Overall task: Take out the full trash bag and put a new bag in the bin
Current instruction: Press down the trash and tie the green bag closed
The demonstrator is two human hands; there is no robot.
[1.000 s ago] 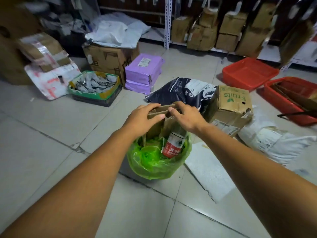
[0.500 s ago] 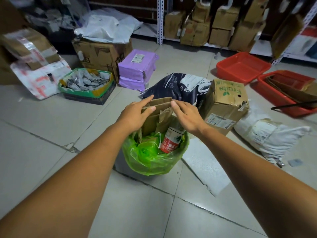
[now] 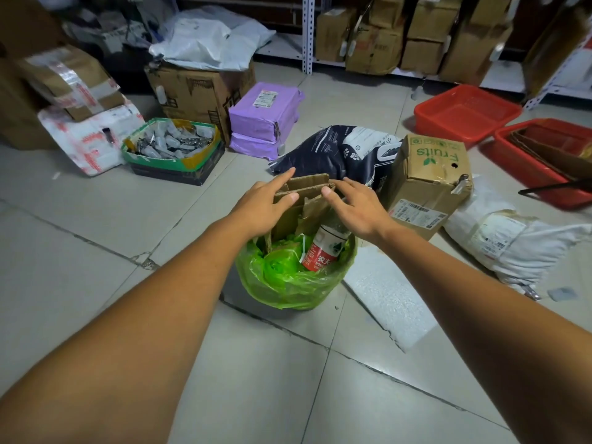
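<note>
Two hands meet over the bin (image 3: 243, 302), which stands on the tiled floor (image 3: 96, 238) near the middle of the open patch, lined with a green trash bag (image 3: 282, 277) whose edge is folded out over the rim. We note folded cardboard (image 3: 304, 200) standing upright in the bag, its long axis near vertical and its top well above the rim. The left hand (image 3: 259, 208) lies against the cardboard's left face, thumb across the front edge, fingers extended and flat rather than curled. The right hand (image 3: 358, 209) rests on the right side, thumb tip touching the top edge, fingers spread loose. Neither hand is clenched; we judge both pressing or steadying the cardboard, not grasping it. The bag's rim lies below and nearer us than both hands, so the coming grip on the bag means dropping down and back toward the body; both hands look about equally near, each to its own side of the rim. The tall cardboard may hinder gathering the bag's mouth. Beside the cardboard a bottle (image 3: 323, 251) leans in the bag, red label with white Chinese characters and Latin letters starting "NON", the rest hidden. Just right of the bin a carton (image 3: 429, 177) reads "Fruits" in green, upside down to us, with a barcode label too small to read. A dark mailer bag (image 3: 336, 152) lies beyond the bin; its print is unreadable. No new bag is in sight.
</note>
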